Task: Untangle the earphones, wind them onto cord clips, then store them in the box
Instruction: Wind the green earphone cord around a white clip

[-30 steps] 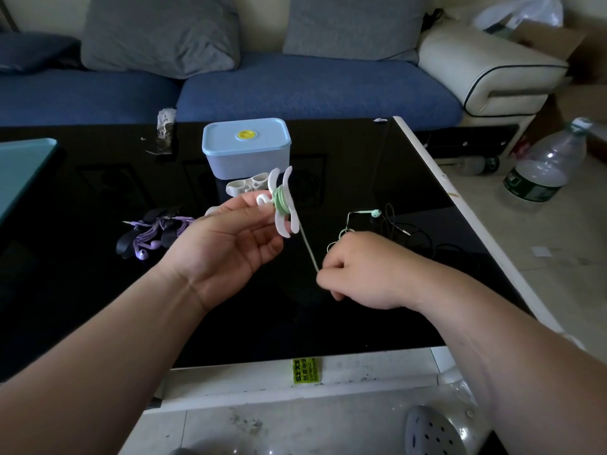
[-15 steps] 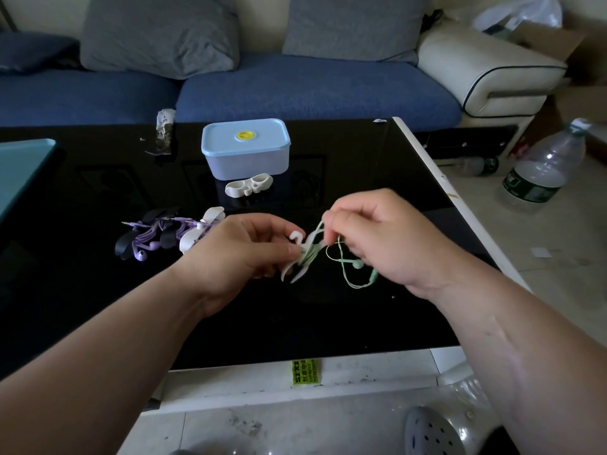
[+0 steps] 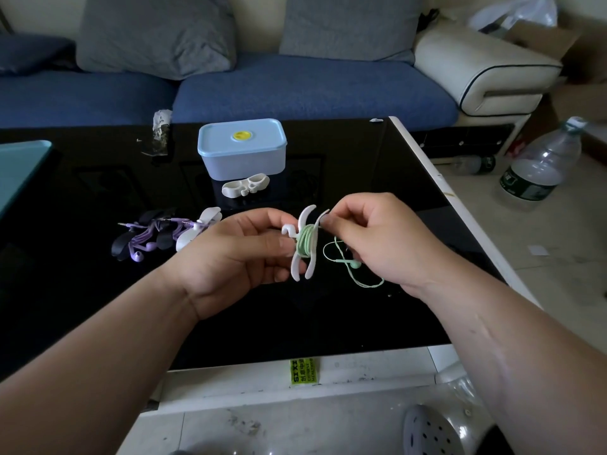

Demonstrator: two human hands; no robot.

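Hands: left hand [image 3: 230, 257] grips white cord clip [image 3: 296, 269]; right hand [image 3: 377, 244] pinches cord of green earphones [image 3: 305, 246].
Done: cord mostly wound.
Left, seemingly: loose earbud [image 3: 353, 264], purple earphones [image 3: 147, 239], closed box [image 3: 243, 156].

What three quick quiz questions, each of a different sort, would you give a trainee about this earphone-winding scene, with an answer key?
1. True or false: the pale blue rectangular plastic box stands open, uncovered.
2. What colour is the cord wound on the white plastic cord clip held in the left hand? A purple, B green, C black.
3. Fill in: the loose loop of the thin green earphone cord, with an earbud on it, hangs below the ____ hand.

Key: 1 false, it is closed. 2 B. 3 right, meaning the right hand.
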